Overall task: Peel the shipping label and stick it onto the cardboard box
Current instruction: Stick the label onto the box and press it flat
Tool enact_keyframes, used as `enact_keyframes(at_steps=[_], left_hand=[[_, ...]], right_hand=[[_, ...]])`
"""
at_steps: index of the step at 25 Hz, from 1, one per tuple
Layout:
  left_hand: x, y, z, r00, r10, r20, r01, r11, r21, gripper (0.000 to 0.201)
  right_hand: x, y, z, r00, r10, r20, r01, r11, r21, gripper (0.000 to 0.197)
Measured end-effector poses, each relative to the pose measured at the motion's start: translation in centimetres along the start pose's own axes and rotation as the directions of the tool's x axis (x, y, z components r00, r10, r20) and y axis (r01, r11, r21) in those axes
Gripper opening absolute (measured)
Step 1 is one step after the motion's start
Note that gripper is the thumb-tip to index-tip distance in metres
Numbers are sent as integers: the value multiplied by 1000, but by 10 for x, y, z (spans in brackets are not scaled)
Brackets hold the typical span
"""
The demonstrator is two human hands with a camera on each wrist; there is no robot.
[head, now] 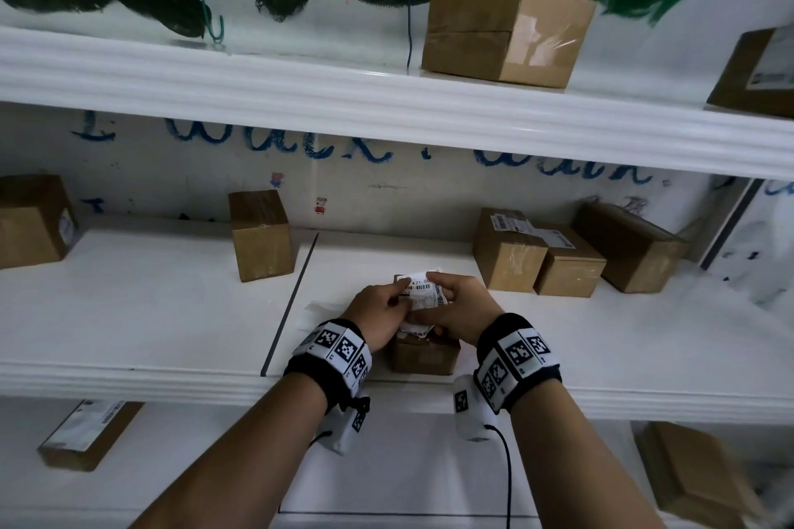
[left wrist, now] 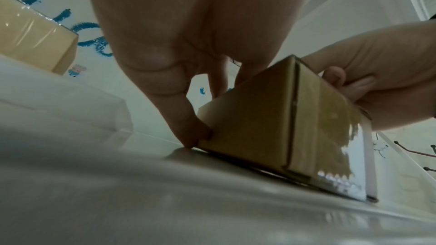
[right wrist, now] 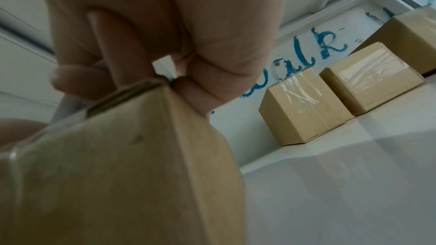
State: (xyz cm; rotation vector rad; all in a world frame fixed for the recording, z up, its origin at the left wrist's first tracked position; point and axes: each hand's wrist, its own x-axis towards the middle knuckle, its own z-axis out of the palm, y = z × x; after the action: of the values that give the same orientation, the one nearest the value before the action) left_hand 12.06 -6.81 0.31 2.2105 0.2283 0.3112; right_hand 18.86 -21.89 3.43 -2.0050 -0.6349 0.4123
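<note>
A small cardboard box (head: 423, 354) stands near the front edge of the middle shelf (head: 601, 339). A white, creased shipping label (head: 423, 292) with barcodes lies over its top. My left hand (head: 380, 305) pinches the label's left side, and my right hand (head: 457, 301) holds its right side with the forefinger stretched across the top edge. In the left wrist view the left hand's fingers (left wrist: 188, 128) point down beside the box (left wrist: 271, 128), one touching the shelf. In the right wrist view the right hand's fingers (right wrist: 193, 88) curl at the top edge of the box (right wrist: 118, 174).
A pale sheet of paper (head: 320, 311) lies left of my left wrist. Other cardboard boxes stand at the back of the shelf: one at the centre left (head: 260, 236), three at the right (head: 509, 256), one at the far left (head: 32, 219). More boxes sit on the shelves above (head: 507, 30) and below (head: 86, 434).
</note>
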Motion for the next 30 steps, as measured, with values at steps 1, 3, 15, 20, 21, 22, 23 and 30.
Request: enact_keyframes(at_steps=[1,3,15,20,21,22,23,30], left_hand=[[0,0,1,1000,-4,3,4,1000,27,46],[2,-2,2,1000,13,8,-13,998,53,47],[3,-11,2,997,-20,80,21,1000,-12,50],[8,-18,-12,970,-34,242,22,998,53,81],[9,-18,-17,965,-43,260,30,998,55,84],[8,-15,-22,960,-61,275,50,998,48,87],[9,-13,-27,953,-75,292,69,997,30,90],[1,2,-43,920,-91,381,66,995,80,81]], right_hand=[[1,0,-1,1000,3,1,-3,1000,-9,72],[2,0,-4,1000,0,16,1,999,-39,66],[-12,20,-12,998,60,29,-56,991,-118,65],[-13,38,-12,996,-49,70,45,997,63,106],[-10,39,-13,995,-58,85,52,996,72,104],[-7,40,-14,992,-57,109,47,995,89,97],[-5,41,-15,990,-43,134,26,992,126,88],[-10,32,-32,967,-6,254,-38,985,167,77]])
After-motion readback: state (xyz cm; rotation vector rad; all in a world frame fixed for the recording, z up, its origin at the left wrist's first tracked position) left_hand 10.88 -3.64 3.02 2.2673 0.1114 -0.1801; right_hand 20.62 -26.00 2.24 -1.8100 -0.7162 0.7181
